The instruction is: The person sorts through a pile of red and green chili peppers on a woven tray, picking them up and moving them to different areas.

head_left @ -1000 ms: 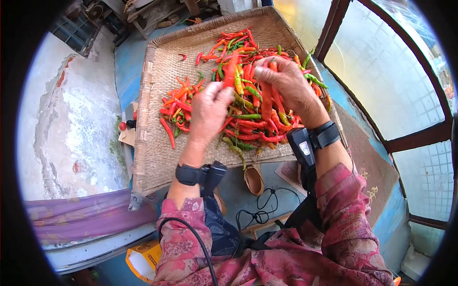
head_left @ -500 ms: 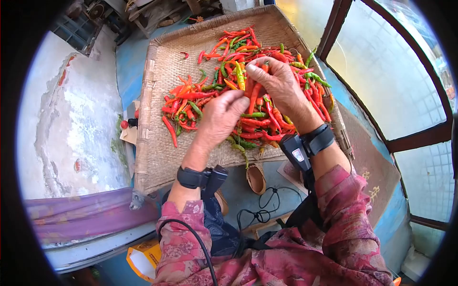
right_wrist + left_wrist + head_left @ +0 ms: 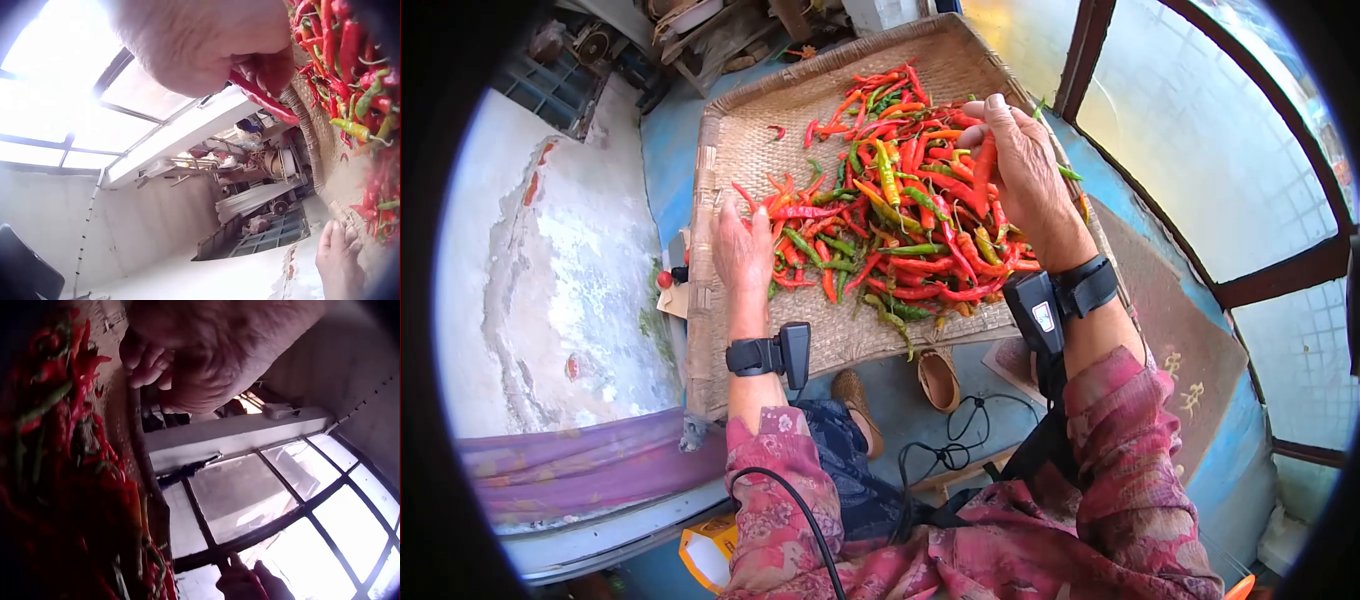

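Over the left side of a woven tray [image 3: 830,330], the left hand [image 3: 744,256] has thumb and fingers apart. Red and green peppers [image 3: 915,268] cover the middle; above their right side, the right hand [image 3: 1032,178] pinches a red pepper [image 3: 984,175].

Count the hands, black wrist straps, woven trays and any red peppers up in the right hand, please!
Left hand and right hand: 2
Black wrist straps: 2
Woven tray: 1
Red pepper seen in the right hand: 1
Total: 6
The pepper pile is too tangled to count, so I left it out.
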